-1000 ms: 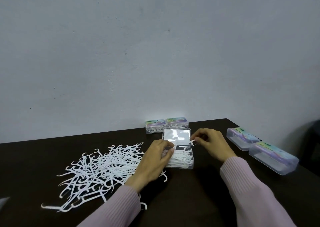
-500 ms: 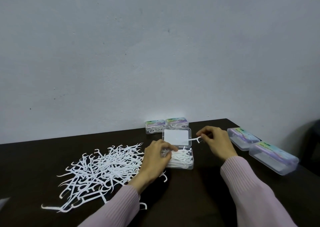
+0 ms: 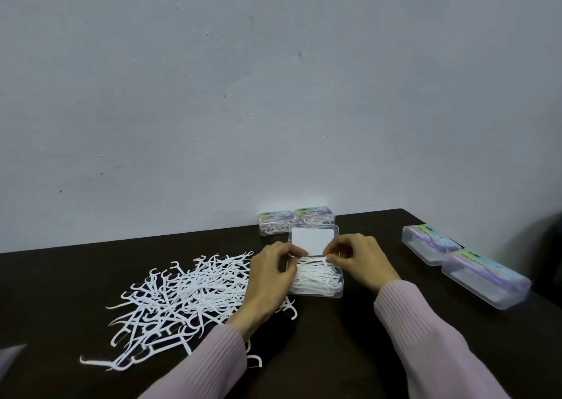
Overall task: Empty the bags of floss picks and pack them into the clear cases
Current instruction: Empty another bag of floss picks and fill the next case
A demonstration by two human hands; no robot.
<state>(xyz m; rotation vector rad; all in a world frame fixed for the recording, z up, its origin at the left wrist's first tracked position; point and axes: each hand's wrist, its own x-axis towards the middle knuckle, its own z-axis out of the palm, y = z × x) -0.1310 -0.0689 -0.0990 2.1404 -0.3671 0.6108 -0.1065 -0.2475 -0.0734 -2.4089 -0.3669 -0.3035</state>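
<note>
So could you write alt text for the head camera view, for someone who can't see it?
Two hands, left hand and right hand, settle white floss picks into an open clear case on a dark table. A loose pile of floss picks lies to the left; four closed cases sit behind and to the right.

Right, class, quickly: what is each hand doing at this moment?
Left hand: fingers curled at the open clear plastic case; any grip cannot be told.
Right hand: pinching a white floss pick over that case.
</note>
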